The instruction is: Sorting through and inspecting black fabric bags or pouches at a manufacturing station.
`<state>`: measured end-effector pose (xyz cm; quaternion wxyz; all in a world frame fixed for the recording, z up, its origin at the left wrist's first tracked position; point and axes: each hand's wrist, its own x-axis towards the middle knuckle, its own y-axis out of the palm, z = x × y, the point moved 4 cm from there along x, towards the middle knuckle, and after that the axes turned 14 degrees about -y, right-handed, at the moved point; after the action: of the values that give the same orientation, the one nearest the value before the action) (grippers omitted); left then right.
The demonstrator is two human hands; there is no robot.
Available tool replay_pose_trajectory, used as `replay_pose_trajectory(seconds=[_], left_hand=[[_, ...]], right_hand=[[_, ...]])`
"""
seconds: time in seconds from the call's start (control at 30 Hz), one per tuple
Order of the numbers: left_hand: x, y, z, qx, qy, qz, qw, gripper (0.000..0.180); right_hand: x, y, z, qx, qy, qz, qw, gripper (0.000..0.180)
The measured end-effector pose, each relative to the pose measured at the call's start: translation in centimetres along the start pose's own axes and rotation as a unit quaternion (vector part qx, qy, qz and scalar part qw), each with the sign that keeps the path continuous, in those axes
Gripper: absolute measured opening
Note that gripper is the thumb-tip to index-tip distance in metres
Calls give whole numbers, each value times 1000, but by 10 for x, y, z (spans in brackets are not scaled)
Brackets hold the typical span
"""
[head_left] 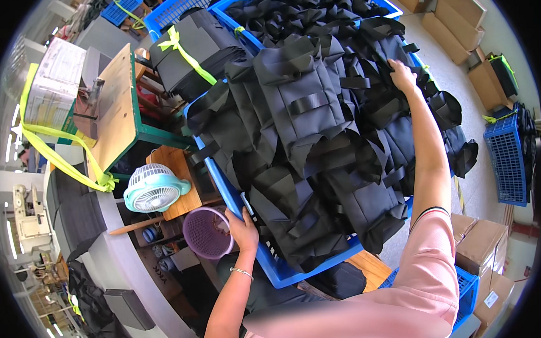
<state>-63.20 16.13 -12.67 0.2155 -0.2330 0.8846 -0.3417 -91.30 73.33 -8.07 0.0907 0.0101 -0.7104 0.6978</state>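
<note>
— Report your left hand.

— My left hand (243,229) is clenched on the near rim of the blue crate (291,271), fingers wrapped over its edge. A bracelet (241,273) sits on that wrist. Just left of the hand stands a purple basket (205,233); beyond that, a small teal fan (153,189).

— And the right?

— My right hand (402,75) is stretched far forward, pressing down on the black fabric pieces (307,140) heaped in the crate. Whether the fingers pinch the cloth, I cannot tell. The heap rises well above the rim, filling the span between my two hands.

— Surroundings?

— Beyond the left hand, a black bundle tied with yellow-green strap (188,53). Right of my right arm, another blue crate (507,159) and cardboard boxes (482,242) stand on the floor.
</note>
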Motion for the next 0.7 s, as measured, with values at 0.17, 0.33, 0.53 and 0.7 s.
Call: replay_pose_trajectory(seconds=[0.17, 0.33, 0.53, 0.7], left_hand=[[1, 1, 2, -1, 27, -6, 1000, 36], [-2, 2, 0, 3, -1, 5, 1000, 36], [-1, 3, 2, 27, 13, -7, 1000, 36], [-1, 6, 6, 26, 19, 6, 999, 36]], right_hand=[[-36, -80, 100, 151, -11, -250, 956, 47], [-105, -74, 169, 396, 12, -55, 916, 108], [-116, -33, 218, 572, 110, -15, 813, 132], [-104, -30, 212, 656, 97, -59, 746, 111]])
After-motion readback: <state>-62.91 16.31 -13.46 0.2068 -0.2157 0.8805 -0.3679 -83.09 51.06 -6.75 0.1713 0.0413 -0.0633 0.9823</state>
